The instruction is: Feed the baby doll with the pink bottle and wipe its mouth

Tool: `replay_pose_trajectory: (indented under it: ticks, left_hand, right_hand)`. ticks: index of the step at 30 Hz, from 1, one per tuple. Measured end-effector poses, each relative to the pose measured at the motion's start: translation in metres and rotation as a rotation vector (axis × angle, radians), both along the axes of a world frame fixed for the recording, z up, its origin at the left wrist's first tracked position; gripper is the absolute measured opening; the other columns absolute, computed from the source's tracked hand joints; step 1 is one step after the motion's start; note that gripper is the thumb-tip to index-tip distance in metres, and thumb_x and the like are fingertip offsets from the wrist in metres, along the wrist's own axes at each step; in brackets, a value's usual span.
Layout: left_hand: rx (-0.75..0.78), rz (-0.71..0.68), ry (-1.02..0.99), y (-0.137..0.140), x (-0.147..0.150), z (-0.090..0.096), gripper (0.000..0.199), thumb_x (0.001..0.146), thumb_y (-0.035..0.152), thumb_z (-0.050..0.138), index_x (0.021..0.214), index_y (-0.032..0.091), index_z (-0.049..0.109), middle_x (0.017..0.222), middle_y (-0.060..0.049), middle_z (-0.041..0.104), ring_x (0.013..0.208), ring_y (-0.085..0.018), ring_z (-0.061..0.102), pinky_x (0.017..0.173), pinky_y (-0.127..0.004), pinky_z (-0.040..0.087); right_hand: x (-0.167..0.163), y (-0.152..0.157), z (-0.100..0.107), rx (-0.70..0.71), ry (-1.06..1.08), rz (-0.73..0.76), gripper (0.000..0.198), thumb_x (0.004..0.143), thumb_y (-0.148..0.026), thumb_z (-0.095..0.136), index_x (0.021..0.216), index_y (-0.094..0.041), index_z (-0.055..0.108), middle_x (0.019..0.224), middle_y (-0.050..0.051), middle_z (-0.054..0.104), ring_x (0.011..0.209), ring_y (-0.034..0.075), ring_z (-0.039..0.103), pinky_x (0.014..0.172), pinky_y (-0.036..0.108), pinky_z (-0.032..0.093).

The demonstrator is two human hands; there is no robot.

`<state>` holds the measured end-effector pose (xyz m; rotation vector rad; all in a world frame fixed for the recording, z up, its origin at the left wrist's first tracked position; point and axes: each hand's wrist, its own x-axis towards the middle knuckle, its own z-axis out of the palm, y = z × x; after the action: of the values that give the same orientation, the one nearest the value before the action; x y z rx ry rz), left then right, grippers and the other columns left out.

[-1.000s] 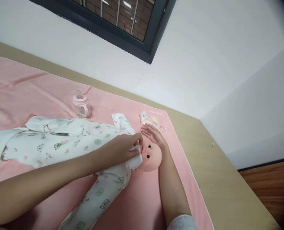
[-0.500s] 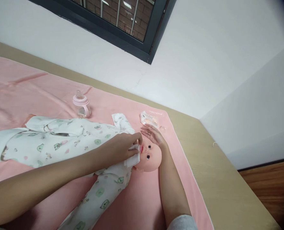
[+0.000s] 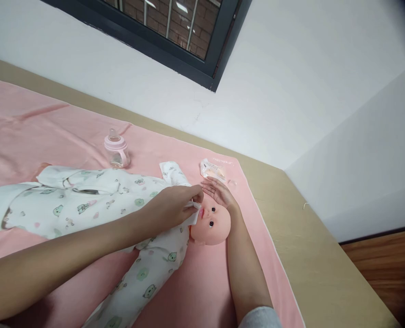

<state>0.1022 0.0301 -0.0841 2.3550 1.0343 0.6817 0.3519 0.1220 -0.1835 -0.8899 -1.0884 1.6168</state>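
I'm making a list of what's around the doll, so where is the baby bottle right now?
In the head view, the baby bottle is left of centre on the pink mat, just beyond the doll, toward the wall.

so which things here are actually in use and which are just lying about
In use:
white cloth, pinched in the left hand
doll's head, right hand at its side
pink sheet, spread underneath

Apparently just lying about:
pink-topped bottle, on the sheet
small packet, near the right hand
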Motion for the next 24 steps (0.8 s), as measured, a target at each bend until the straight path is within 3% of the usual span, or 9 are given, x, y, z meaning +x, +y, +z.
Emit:
replay_pose_trajectory:
  ticks: [8, 24]
  left_hand:
    - [0.100, -0.001, 0.069, 0.004, 0.002, -0.005, 0.012, 0.081, 0.011, 0.050, 0.086, 0.021, 0.053, 0.083, -0.001, 0.064, 0.079, -0.021, 0.055, 0.070, -0.031, 0.038]
    - [0.372, -0.113, -0.057, 0.002, 0.005, -0.014, 0.030, 0.076, -0.009, 0.050, 0.088, 0.017, 0.058, 0.082, 0.001, 0.063, 0.079, -0.017, 0.055, 0.075, -0.029, 0.037]
  right_hand:
    - [0.000, 0.000, 0.000, 0.003, -0.001, -0.009, 0.032, 0.078, -0.032, 0.072, 0.107, -0.021, 0.064, 0.109, 0.007, 0.073, 0.104, 0.019, 0.068, 0.107, 0.040, 0.047]
    - [-0.001, 0.000, 0.002, -0.017, -0.006, 0.000, 0.036, 0.076, -0.034, 0.074, 0.108, -0.020, 0.063, 0.109, 0.008, 0.073, 0.102, 0.020, 0.069, 0.104, 0.038, 0.049]
